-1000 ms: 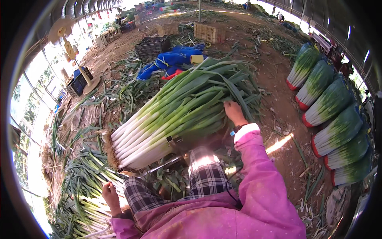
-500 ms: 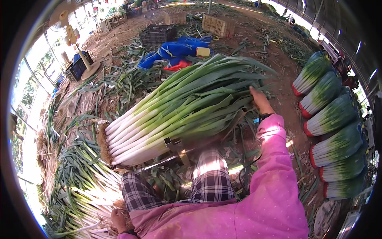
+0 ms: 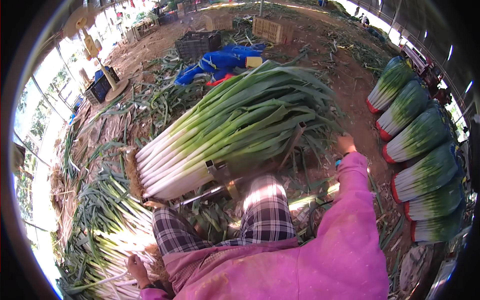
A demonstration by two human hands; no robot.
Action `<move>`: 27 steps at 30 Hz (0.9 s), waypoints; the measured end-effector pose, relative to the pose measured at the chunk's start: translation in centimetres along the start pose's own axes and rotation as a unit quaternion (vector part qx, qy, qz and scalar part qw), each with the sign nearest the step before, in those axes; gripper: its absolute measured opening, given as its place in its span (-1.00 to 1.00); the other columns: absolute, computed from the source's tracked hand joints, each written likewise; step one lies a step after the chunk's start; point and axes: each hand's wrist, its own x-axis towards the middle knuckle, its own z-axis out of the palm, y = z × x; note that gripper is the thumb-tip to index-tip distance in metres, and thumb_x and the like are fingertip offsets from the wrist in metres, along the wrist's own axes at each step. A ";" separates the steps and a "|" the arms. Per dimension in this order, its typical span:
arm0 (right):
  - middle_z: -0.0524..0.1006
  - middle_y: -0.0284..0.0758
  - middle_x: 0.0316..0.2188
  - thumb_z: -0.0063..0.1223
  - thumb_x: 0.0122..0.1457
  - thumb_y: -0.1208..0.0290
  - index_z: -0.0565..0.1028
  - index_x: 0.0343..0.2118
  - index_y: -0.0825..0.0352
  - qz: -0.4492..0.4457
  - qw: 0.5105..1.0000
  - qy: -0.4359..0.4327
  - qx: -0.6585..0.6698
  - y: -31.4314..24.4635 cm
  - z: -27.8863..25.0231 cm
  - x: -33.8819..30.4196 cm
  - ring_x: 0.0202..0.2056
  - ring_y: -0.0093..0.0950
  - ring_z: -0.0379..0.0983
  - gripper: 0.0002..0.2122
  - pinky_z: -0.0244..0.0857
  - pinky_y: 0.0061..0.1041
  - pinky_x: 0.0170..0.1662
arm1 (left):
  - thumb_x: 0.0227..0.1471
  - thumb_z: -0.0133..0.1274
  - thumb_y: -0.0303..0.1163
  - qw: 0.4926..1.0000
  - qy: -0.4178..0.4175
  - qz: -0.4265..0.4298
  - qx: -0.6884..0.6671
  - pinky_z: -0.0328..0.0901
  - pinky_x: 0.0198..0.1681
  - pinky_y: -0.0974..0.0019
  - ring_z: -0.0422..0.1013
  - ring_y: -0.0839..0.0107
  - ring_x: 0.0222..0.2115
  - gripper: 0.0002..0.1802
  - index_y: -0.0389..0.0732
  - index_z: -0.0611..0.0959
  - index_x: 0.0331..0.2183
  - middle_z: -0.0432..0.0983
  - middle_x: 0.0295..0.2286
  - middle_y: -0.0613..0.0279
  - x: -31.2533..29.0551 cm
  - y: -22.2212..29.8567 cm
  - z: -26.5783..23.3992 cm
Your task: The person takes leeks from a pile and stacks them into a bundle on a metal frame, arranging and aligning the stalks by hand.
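A thick stack of Welsh onions (image 3: 225, 125) lies across a metal rack (image 3: 217, 170) before my knees. Its rooted white ends are lined up at the left, and the green leaves fan out to the right. Beside the drooping leaf tips is my right hand (image 3: 345, 143), its fingers blurred and partly hidden, so its grip is unclear. Low on the left, my left hand (image 3: 137, 270) rests over the white stems of a loose onion pile (image 3: 107, 235). Its fingers look loosely apart, with nothing plainly held.
Several bagged onion bundles (image 3: 415, 145) with red bottoms stand in a row at the right. Blue netting (image 3: 217, 62), a black crate (image 3: 197, 44) and a tan crate (image 3: 270, 30) lie ahead. A stand fan (image 3: 102, 65) is at the far left. Leaf scraps litter the ground.
My right hand has moved right and down, off the top of the leaves to beside their tips. My left hand has shifted slightly left and up over the loose pile.
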 end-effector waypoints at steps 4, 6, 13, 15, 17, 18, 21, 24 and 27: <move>0.51 -0.09 -0.16 -0.01 0.07 0.15 0.52 -0.17 0.35 0.186 0.971 -0.040 0.141 5.2 2.8 -3.9 -0.08 -0.18 0.44 -0.62 0.30 -0.29 -0.03 | 0.11 -0.07 -0.34 0.988 0.005 -0.003 -0.152 0.31 -0.42 0.36 0.36 0.46 -0.51 -0.73 -0.40 0.56 -0.37 0.46 -0.51 0.19 3.0 2.7 0.2; 0.58 -0.17 -0.40 0.15 0.04 0.31 0.52 -0.26 0.47 0.201 0.900 0.143 0.359 2.0 1.8 -4.6 -0.37 -0.45 0.48 -0.69 0.35 -0.41 -0.27 | 0.15 -0.08 -0.31 0.992 0.014 0.049 -0.117 0.27 -0.44 0.41 0.33 0.54 -0.52 -0.69 -0.37 0.53 -0.47 0.42 -0.56 0.24 2.9 11.9 -1.5; 0.51 -0.17 -0.11 -0.01 0.16 0.46 0.41 -0.02 0.46 -0.017 0.795 0.140 0.589 -16.1 -15.0 -3.6 -0.07 -0.44 0.43 -0.68 0.23 -0.53 0.04 | 0.08 0.05 -0.39 0.969 -0.085 0.154 -0.171 0.20 -0.57 0.47 0.32 0.62 -0.64 -0.79 -0.34 0.59 -0.50 0.44 -0.67 0.33 4.6 21.7 2.4; 0.51 -0.20 -0.11 -0.02 0.17 0.49 0.40 -0.01 0.45 -0.037 0.794 0.119 0.595 -19.8 -18.4 -5.2 -0.08 -0.47 0.42 -0.68 0.23 -0.54 0.03 | 0.01 0.09 -0.36 0.973 -0.112 0.195 -0.058 0.30 -0.47 0.35 0.44 0.36 -0.60 -0.82 -0.29 0.63 -0.41 0.52 -0.59 0.08 3.9 23.6 5.0; 0.51 -0.23 -0.12 -0.02 0.17 0.53 0.40 0.00 0.43 -0.057 0.792 0.098 0.599 -23.0 -20.0 -6.3 -0.09 -0.50 0.42 -0.69 0.23 -0.55 0.02 | 0.01 0.05 -0.27 0.959 -0.196 0.204 -0.005 0.35 -0.37 0.20 0.49 0.10 -0.47 -0.77 -0.22 0.65 -0.37 0.55 -0.50 0.02 3.0 24.9 7.2; 0.52 -0.22 -0.13 -0.02 0.16 0.55 0.41 -0.02 0.44 -0.062 0.791 0.080 0.603 -24.7 -20.5 -6.7 -0.09 -0.50 0.43 -0.70 0.24 -0.57 0.02 | -0.02 0.06 -0.25 0.942 -0.251 0.225 -0.002 0.36 -0.34 0.18 0.49 0.09 -0.44 -0.76 -0.21 0.65 -0.36 0.55 -0.48 0.01 3.6 22.9 9.6; 0.55 -0.22 -0.19 0.00 0.14 0.57 0.44 -0.07 0.46 -0.063 0.786 0.060 0.612 -28.4 -19.4 -6.6 -0.13 -0.49 0.46 -0.72 0.28 -0.59 -0.02 | -0.14 0.11 -0.13 0.844 -0.449 0.214 0.201 0.36 -0.27 0.14 0.50 0.10 -0.39 -0.62 -0.21 0.63 -0.32 0.56 -0.43 -0.04 2.7 22.5 16.4; 0.57 -0.21 -0.28 0.03 0.09 0.59 0.50 -0.18 0.45 -0.097 0.824 0.097 0.550 -31.6 -18.7 -5.9 -0.23 -0.46 0.50 -0.78 0.33 -0.57 -0.13 | -0.19 0.15 -0.04 0.814 -0.515 0.220 0.151 0.34 -0.21 0.12 0.48 0.03 -0.30 -0.49 -0.31 0.61 -0.34 0.55 -0.37 -0.10 1.6 16.3 26.6; 0.57 -0.20 -0.36 0.02 0.06 0.63 0.51 -0.26 0.46 -0.151 0.828 0.059 0.536 -35.4 -20.0 -4.8 -0.29 -0.41 0.52 -0.83 0.33 -0.55 -0.17 | -0.31 0.22 0.08 0.844 -0.516 0.085 0.118 0.27 -0.07 0.13 0.39 0.02 -0.14 -0.21 -0.37 0.49 -0.15 0.45 -0.19 -0.17 3.4 3.1 32.4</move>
